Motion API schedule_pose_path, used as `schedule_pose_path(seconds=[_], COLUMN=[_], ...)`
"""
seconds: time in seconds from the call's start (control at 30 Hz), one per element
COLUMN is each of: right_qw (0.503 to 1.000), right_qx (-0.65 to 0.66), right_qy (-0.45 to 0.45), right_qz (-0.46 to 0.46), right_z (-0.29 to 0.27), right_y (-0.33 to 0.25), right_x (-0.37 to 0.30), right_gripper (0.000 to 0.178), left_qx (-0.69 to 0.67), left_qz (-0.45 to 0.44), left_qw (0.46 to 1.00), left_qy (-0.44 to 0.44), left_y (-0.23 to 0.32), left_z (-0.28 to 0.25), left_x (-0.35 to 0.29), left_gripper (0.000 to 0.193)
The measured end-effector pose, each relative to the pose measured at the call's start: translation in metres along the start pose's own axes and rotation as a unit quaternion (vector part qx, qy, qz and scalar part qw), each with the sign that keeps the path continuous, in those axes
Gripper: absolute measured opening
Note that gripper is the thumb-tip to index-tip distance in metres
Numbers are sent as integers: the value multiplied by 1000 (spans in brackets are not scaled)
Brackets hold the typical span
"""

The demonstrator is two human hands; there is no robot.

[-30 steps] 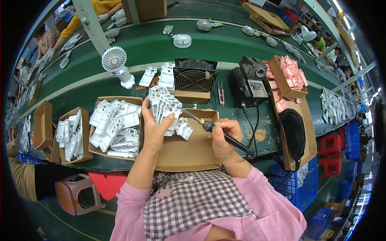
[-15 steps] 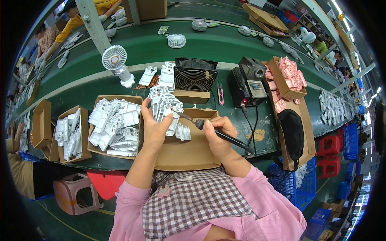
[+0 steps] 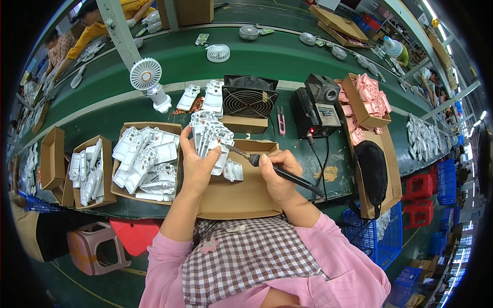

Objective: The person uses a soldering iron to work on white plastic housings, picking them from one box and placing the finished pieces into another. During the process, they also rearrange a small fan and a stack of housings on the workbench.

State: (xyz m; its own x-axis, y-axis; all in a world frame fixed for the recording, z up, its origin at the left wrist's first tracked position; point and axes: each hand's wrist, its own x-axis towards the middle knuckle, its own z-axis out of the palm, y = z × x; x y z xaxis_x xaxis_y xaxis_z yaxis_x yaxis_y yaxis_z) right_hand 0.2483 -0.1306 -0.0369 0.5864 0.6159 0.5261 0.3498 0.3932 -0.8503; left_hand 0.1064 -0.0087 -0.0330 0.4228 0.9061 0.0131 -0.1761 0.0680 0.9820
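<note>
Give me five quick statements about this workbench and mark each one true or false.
1. The right hand holds a soldering iron. True.
2. The left hand is empty. False: it holds several white plastic parts.
3. The snips lie between the black fan and the soldering station. True.
4. The white standing fan is right of the black fan. False: it is left of it.
5. Pink parts lie right of the soldering station. True.

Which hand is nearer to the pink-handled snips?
Right. The right hand is nearly straight below the snips in the picture; the left hand is farther, down and left.
</note>
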Motion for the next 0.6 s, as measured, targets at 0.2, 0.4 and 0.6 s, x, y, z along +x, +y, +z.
schedule_pose_path(seconds=[0.2, 0.4, 0.6], right_qw=[998, 999, 999], right_qx=[45, 34, 31], right_qy=[19, 8, -2], right_qz=[37, 30, 30], right_z=[-1, -1, 1], right_y=[-5, -4, -5], right_x=[-3, -1, 0], right_gripper=[18, 17, 17], left_qx=[-22, -7, -7], left_qz=[-2, -9, -4], left_qw=[1000, 1000, 1000], left_qy=[-7, -13, -18], left_y=[1, 9, 7], left_z=[0, 4, 3], left_x=[0, -4, -3], left_gripper=[81, 81, 81])
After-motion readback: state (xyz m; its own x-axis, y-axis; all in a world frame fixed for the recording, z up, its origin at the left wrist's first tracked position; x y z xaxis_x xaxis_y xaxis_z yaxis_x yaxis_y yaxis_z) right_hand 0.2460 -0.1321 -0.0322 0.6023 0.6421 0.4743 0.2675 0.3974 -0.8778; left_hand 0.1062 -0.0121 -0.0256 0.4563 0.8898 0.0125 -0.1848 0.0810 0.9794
